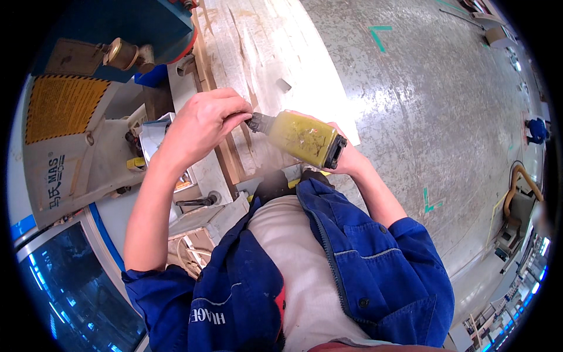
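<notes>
Tool (302, 139) between left hand (208, 117) and right hand (350, 157), board (252, 47) beyond, machine (158, 32) left; floor (422, 117) right

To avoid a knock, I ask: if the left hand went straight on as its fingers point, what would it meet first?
The dark end piece of the yellowish boxy object; the left hand may already touch it; depth is unclear.
</notes>
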The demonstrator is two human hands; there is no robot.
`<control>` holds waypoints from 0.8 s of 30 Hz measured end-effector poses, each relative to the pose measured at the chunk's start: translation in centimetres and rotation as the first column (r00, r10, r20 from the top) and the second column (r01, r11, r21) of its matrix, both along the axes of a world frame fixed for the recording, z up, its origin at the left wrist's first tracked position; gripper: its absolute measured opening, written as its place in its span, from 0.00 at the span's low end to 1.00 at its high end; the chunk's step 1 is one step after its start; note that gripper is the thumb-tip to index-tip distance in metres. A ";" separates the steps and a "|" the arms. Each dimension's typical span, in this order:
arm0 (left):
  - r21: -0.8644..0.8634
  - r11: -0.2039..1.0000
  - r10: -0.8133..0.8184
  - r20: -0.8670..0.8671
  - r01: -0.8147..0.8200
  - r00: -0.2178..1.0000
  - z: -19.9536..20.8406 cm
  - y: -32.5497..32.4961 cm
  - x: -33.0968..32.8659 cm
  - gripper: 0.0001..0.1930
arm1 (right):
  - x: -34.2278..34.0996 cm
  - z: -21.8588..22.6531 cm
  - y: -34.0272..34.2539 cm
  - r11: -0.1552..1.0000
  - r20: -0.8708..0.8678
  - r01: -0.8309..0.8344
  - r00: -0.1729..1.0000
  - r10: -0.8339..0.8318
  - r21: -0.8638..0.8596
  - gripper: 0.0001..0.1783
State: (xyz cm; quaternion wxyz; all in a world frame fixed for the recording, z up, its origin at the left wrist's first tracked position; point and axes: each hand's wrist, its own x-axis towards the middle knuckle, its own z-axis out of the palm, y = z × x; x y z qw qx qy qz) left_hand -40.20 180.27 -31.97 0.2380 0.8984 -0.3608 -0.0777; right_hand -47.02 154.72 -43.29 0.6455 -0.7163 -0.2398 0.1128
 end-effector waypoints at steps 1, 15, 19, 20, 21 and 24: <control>-0.005 1.000 -0.018 -0.005 0.018 1.000 0.0 -0.1 0.1 0.05 | 0.1 -0.1 0.0 1.000 -0.013 -0.010 1.000 0.010 0.004 0.46; 0.070 0.994 -0.079 -0.007 0.079 0.997 0.6 -0.5 1.0 0.04 | -0.1 0.3 -0.2 0.998 0.153 0.050 0.987 -0.056 0.046 0.46; 0.066 0.994 -0.083 -0.008 0.083 0.997 0.6 -0.6 1.1 0.04 | -0.1 0.2 -0.1 0.999 0.078 0.035 0.996 -0.037 0.032 0.46; 0.064 0.994 -0.085 -0.011 0.086 0.996 0.6 -0.6 1.2 0.04 | 0.0 0.1 -0.1 0.999 0.044 0.025 0.999 -0.026 0.026 0.46; 0.063 0.994 -0.087 -0.015 0.088 0.996 0.6 -0.5 1.2 0.05 | 0.1 0.0 0.0 1.000 0.016 0.017 1.000 -0.017 0.019 0.46; 0.068 0.993 -0.100 -0.014 0.101 0.995 0.8 -0.6 1.2 0.04 | 0.1 -0.2 0.0 1.000 0.002 0.004 1.000 -0.004 0.007 0.46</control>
